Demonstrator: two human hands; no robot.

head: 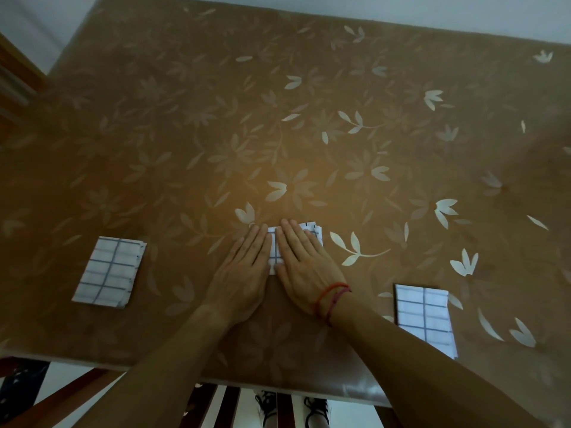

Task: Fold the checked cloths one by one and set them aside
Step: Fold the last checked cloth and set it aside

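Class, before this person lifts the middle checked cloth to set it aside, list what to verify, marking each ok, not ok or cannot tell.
1. Left hand and right hand lie flat on the middle cloth: ok.
2. Middle cloth's edges aligned: cannot tell, the hands cover most of it.
3. Left cloth lies flat, apart from the hands: ok.
4. Right cloth lies flat, apart from the hands: ok.
5. Bare tablecloth beside each cloth for setting down: ok.
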